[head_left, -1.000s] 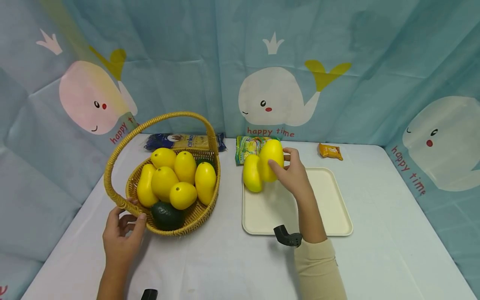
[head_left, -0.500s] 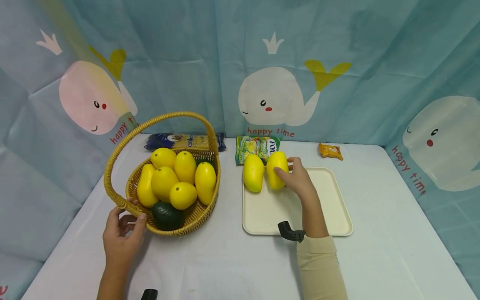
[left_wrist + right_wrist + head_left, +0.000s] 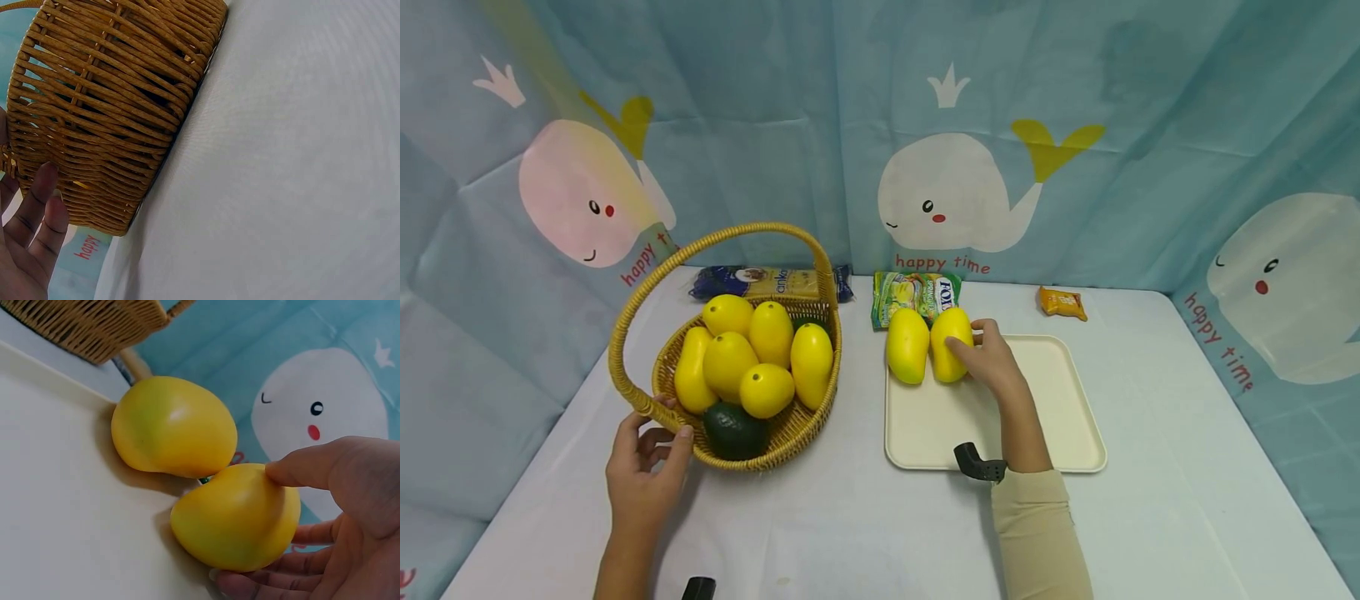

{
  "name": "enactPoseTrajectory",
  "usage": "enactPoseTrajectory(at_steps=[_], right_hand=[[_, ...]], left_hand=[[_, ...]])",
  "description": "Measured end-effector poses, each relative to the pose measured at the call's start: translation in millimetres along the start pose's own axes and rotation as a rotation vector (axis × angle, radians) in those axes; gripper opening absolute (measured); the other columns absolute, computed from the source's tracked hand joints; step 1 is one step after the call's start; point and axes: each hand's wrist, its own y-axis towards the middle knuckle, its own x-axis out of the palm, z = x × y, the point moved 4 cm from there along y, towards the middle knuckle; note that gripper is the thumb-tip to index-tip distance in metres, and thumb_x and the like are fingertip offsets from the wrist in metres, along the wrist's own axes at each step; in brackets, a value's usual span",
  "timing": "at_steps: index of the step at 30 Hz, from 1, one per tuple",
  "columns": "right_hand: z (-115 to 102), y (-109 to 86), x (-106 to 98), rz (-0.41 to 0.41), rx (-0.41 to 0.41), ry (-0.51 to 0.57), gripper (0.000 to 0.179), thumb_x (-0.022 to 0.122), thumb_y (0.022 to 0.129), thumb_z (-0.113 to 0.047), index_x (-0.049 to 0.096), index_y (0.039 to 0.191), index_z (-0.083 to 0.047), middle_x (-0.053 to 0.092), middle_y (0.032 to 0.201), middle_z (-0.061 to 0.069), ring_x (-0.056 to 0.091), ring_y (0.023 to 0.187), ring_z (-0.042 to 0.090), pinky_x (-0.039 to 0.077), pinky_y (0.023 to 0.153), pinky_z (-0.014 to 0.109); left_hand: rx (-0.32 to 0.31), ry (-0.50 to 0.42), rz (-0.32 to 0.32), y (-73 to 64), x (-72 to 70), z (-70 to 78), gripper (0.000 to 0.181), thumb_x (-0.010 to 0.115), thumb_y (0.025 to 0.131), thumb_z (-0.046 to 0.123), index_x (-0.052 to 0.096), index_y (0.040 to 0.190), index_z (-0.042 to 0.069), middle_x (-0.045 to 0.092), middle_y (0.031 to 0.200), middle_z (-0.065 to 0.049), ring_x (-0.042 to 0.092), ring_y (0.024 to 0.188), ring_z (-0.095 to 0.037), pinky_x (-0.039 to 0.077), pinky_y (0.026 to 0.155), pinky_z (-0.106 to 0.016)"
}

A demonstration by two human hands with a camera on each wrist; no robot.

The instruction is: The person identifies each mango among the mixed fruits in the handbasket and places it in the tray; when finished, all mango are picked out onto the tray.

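My right hand grips a yellow mango between thumb and fingers, low over the back left of the cream tray. Beside it a second mango lies at the tray's back left corner; in the right wrist view the held mango sits right against the other mango. On the left, my left hand holds the rim of a wicker basket at the handle's foot. Several yellow mangoes and a dark green avocado fill the basket; another dark green fruit is mostly hidden at its back.
Behind the basket lies a blue and yellow pasta bag. A green snack packet lies behind the mangoes, and a small orange packet at the back right. A whale-print curtain closes off the table's far side.
My right hand has lowered the mango from above the tray to its back left, beside the other mango, and nudged it slightly left. My left hand and the basket have stayed put.
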Motion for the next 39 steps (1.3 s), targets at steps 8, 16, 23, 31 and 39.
enactPoseTrajectory(at_steps=[8,16,23,31,39], right_hand=[[0,1.7,2,0.008,-0.007,0.011,0.070,0.062,0.096,-0.039,0.031,0.149,-0.005,0.043,0.145,0.023,0.054,0.116,0.036,0.057,0.084,0.040],[1,0.0,-2,0.007,-0.004,0.007,0.072,0.062,0.095,-0.040,0.030,0.151,-0.006,0.044,0.144,0.023,0.055,0.117,0.036,0.055,0.090,0.042],[0,-1.0,-4,0.006,-0.009,0.001,0.068,0.064,0.095,-0.036,0.035,0.149,-0.007,0.045,0.142,0.022,0.055,0.116,0.036,0.056,0.089,0.041],[0,0.5,0,-0.001,-0.017,0.025,0.068,0.065,0.095,-0.036,0.035,0.148,-0.007,0.047,0.139,0.022,0.056,0.113,0.036,0.057,0.088,0.043],[1,0.8,0,0.009,-0.014,0.009,0.069,0.065,0.095,-0.037,0.034,0.149,-0.007,0.048,0.138,0.022,0.058,0.110,0.035,0.057,0.087,0.041]], left_hand=[[0.011,-0.011,-0.003,0.5,0.2,5.0,0.058,0.067,0.082,-0.017,0.050,0.137,-0.007,0.059,0.124,-0.008,0.059,0.084,-0.002,0.047,0.070,-0.006],[0.040,-0.027,0.001,2.9,-0.7,38.9,0.050,0.064,0.083,-0.018,0.049,0.131,-0.015,0.059,0.120,-0.010,0.058,0.083,0.002,0.047,0.071,-0.005],[0.023,-0.020,-0.002,0.5,0.0,7.0,0.057,0.068,0.082,-0.016,0.050,0.136,-0.008,0.059,0.125,-0.005,0.058,0.086,0.001,0.047,0.071,-0.006],[0.025,-0.012,-0.002,0.3,0.1,-3.6,0.058,0.068,0.081,-0.017,0.050,0.136,-0.008,0.059,0.124,-0.008,0.058,0.085,0.001,0.047,0.071,-0.006],[0.026,-0.019,0.006,-0.2,0.8,-1.8,0.056,0.067,0.083,-0.016,0.050,0.135,-0.009,0.059,0.123,-0.005,0.058,0.085,0.001,0.047,0.072,-0.006]])
